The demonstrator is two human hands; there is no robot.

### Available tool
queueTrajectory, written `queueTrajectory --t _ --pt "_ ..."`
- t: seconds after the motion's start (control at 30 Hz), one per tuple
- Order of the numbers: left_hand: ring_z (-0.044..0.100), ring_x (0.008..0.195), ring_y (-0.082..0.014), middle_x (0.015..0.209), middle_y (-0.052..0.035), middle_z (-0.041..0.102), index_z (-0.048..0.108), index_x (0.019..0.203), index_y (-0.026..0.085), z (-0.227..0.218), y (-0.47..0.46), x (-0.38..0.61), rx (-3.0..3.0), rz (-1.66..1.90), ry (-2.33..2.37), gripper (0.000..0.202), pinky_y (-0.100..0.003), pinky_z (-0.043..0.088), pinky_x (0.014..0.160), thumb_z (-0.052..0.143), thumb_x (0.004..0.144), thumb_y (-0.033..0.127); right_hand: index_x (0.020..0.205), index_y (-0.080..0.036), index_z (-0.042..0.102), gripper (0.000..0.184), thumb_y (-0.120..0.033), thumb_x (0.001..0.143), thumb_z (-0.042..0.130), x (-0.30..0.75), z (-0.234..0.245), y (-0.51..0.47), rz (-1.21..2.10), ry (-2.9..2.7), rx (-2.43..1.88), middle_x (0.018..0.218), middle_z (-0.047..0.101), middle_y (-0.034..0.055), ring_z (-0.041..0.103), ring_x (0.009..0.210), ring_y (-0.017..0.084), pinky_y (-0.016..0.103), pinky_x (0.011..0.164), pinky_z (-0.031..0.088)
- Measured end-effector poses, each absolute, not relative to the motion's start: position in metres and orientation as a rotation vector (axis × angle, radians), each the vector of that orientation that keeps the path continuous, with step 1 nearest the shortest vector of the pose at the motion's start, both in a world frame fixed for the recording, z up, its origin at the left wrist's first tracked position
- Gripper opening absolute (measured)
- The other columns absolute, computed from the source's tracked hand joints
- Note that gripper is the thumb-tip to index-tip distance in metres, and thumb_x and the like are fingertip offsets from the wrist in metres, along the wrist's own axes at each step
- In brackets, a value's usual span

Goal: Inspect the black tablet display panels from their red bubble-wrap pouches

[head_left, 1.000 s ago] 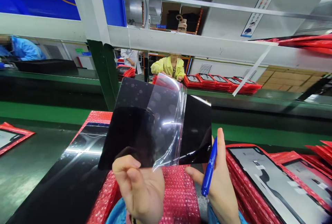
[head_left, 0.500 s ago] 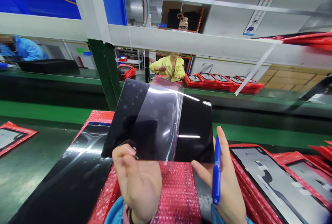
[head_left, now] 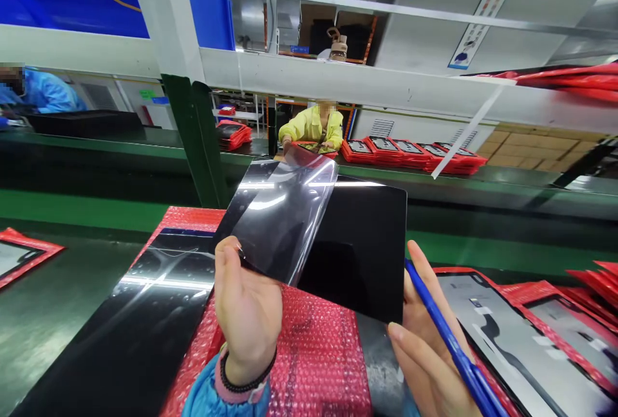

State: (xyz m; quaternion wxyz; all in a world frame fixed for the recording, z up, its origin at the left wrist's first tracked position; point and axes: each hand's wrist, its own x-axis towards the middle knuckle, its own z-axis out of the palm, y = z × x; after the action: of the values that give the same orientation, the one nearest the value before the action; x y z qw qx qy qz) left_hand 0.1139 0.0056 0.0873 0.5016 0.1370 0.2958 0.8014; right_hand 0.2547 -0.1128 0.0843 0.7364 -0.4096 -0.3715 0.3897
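Red bubble-wrap sleeve lies directly below the fingers; stacked red-bagged panels just right of them. Large black sheet on green tabletop to their left. Person in yellow seated well beyond

- Bright, even overhead light; colours read saturated.
- White glare streaks cross the clear peeled plastic film just above the left hand.
- More streaks shine on the glossy black sheet left of that hand.
- Frame edges bow; faces are blurred.
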Motion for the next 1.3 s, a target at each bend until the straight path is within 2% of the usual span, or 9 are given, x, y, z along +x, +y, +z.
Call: queueTrajectory --t 0.2,0.33,0.4,0.57,0.67,0.77,0.9,1.07,1.3 --pt "0.054 0.119 -0.0136 0.091 0.0031 0.066 0.070 0.085 0.021 0.086 0.014 0.109 0.265 1.875 0.670 0.009 -0.030 0.030 0.116 0.064 0.087 0.029 0.144 -0.041 0.041 0.065 -0.020 0.085 0.059 0.260 0.085 -0.114 0.983 -0.858 -0.671 0.148 0.050 -0.0007 0.038 0.140 0.030 0.055 0.115 0.030" --pt "0.057 0.118 -0.0203 0.099 0.0015 0.069 0.070 0.089 0.023 0.079 0.021 0.107 0.303 1.802 0.580 0.010 -0.041 0.041 0.111 0.068 0.083 0.030 0.138 -0.039 0.051 0.058 -0.023 0.084 0.062 0.262 0.087 -0.114 0.986 -0.889 -0.677 0.143 0.055 0.0010 0.041 0.139 0.030 0.055 0.114 0.030" --pt "0.059 0.116 -0.0218 0.100 0.0009 0.070 0.070 0.089 0.024 0.077 0.024 0.106 0.332 1.779 0.556 0.010 -0.043 0.044 0.108 0.069 0.082 0.030 0.135 -0.040 0.054 0.055 -0.025 0.084 0.064 0.261 0.089 -0.115 0.977 -0.904 -0.722 0.143 0.055 0.0006 0.043 0.138 0.030 0.055 0.113 0.032" --pt "0.057 0.117 -0.0181 0.102 0.0025 0.070 0.069 0.084 0.023 0.079 0.024 0.106 0.318 1.797 0.624 0.005 -0.036 0.040 0.110 0.067 0.083 0.028 0.131 -0.042 0.056 0.054 -0.032 0.080 0.070 0.259 0.094 -0.118 0.940 -0.896 -0.850 0.139 0.059 0.0008 0.050 0.132 0.031 0.055 0.106 0.040" --pt "0.055 0.117 -0.0142 0.097 0.0035 0.068 0.070 0.083 0.022 0.082 0.023 0.108 0.280 1.807 0.681 0.007 -0.030 0.033 0.114 0.064 0.084 0.026 0.127 -0.041 0.060 0.051 -0.030 0.079 0.072 0.260 0.093 -0.118 0.924 -0.858 -0.900 0.133 0.064 0.0017 0.056 0.125 0.029 0.051 0.105 0.043" --pt "0.054 0.113 -0.0138 0.091 0.0039 0.065 0.069 0.083 0.021 0.082 0.023 0.109 0.299 1.818 0.700 0.006 -0.030 0.029 0.114 0.064 0.082 0.025 0.124 -0.039 0.064 0.046 -0.026 0.081 0.072 0.261 0.091 -0.116 0.891 -0.830 -0.902 0.124 0.069 0.0027 0.061 0.120 0.028 0.047 0.103 0.046" --pt "0.056 0.104 -0.0184 0.090 0.0020 0.061 0.066 0.084 0.020 0.079 0.027 0.110 0.380 1.800 0.662 0.010 -0.037 0.036 0.106 0.064 0.077 0.026 0.117 -0.035 0.068 0.036 -0.026 0.082 0.072 0.263 0.090 -0.112 0.869 -0.836 -0.888 0.116 0.073 0.0022 0.064 0.115 0.027 0.044 0.101 0.049" --pt "0.053 0.089 -0.0144 0.084 0.0026 0.056 0.062 0.074 0.019 0.080 0.032 0.109 0.355 1.872 0.691 0.006 -0.028 0.039 0.092 0.061 0.071 0.024 0.114 -0.033 0.069 0.034 -0.025 0.081 0.073 0.267 0.084 -0.114 0.876 -0.834 -0.932 0.113 0.074 0.0020 0.066 0.111 0.026 0.041 0.096 0.053" --pt "0.051 0.076 -0.0142 0.079 0.0019 0.052 0.055 0.071 0.019 0.079 0.036 0.108 0.413 1.800 0.675 0.010 -0.028 0.042 0.073 0.058 0.070 0.029 0.103 -0.028 0.073 0.029 -0.037 0.076 0.075 0.263 0.096 -0.117 0.715 -0.813 -1.110 0.100 0.077 0.0048 0.070 0.099 0.031 0.041 0.084 0.057"
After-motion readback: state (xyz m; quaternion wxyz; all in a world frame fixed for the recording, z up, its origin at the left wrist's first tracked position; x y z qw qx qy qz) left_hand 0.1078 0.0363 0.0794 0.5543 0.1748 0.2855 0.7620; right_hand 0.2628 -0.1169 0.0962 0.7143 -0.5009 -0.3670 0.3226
